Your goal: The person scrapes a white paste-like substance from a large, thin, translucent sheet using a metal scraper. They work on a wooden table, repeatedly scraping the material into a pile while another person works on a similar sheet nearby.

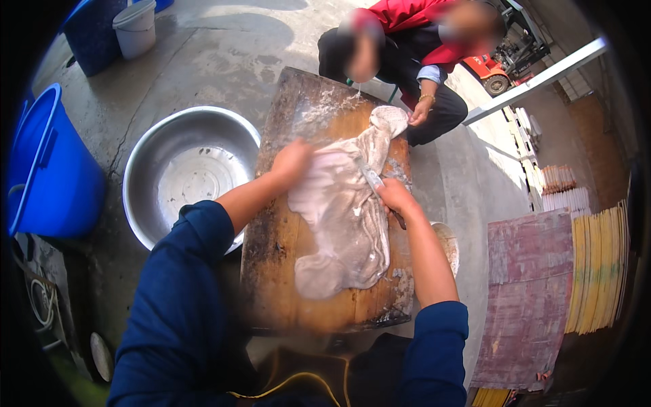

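A wet, wrinkled sheet of pale animal tissue [335,229], perhaps tripe or hide, lies spread on a worn wooden board [269,244]. My right hand [397,197] grips a knife [373,178] by its dark handle. The flat metal blade points up and left, resting on or just over the folds. Motion blurs my left hand [294,162] at the tissue's upper left edge; whether its fingers pinch the tissue cannot be made out. Whitish scrapings [328,104] litter the board's far end.
Across the board crouches a co-worker in red, one hand [423,109] by the tissue's far end. A metal basin [152,203] stands left, with a blue tub [76,188] beyond. A white container [446,246] sits right of the board, near stacked panels [529,300].
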`<action>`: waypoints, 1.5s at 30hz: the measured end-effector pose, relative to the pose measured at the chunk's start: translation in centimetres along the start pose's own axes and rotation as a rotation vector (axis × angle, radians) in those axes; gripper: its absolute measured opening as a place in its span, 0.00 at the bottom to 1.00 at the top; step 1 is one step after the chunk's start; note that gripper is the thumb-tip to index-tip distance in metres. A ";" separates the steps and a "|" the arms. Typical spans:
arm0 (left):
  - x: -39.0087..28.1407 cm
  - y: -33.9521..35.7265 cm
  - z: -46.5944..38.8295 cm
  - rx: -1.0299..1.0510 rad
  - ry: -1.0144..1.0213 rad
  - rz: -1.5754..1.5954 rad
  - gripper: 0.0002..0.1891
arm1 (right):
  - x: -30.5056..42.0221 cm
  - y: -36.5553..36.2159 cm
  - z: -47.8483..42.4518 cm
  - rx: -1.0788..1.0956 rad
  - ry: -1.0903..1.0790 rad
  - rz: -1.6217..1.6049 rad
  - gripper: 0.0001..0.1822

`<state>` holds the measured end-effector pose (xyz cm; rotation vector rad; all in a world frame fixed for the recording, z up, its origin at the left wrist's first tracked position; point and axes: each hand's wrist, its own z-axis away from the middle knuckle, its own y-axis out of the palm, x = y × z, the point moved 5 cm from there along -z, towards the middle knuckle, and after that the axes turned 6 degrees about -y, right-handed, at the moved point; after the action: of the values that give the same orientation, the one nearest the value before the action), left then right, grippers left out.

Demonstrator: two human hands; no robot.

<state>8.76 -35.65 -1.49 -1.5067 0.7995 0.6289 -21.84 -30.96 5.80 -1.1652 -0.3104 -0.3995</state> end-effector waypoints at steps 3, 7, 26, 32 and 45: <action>-0.8 -0.7 0.1 -0.050 0.005 0.006 0.08 | 4.6 -0.5 3.4 0.066 0.084 -0.270 0.13; -3.8 -0.5 0.0 -0.025 -0.090 0.006 0.12 | 8.3 0.7 2.6 -0.072 -0.087 0.100 0.19; -4.2 -0.7 1.2 0.013 0.332 -0.316 0.06 | 0.6 -1.9 -2.7 -0.222 -0.137 0.371 0.20; -3.7 -0.4 1.5 -0.020 0.362 -0.315 0.06 | 10.4 4.0 2.0 -0.081 -0.132 0.298 0.19; -3.1 -1.9 0.3 0.040 -0.119 -0.177 0.14 | -0.1 0.2 -1.2 -0.030 0.151 -0.298 0.18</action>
<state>8.36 -35.02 2.09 -1.4701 0.5771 0.5613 -21.83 -31.95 5.15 -1.1128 -0.3478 -0.7520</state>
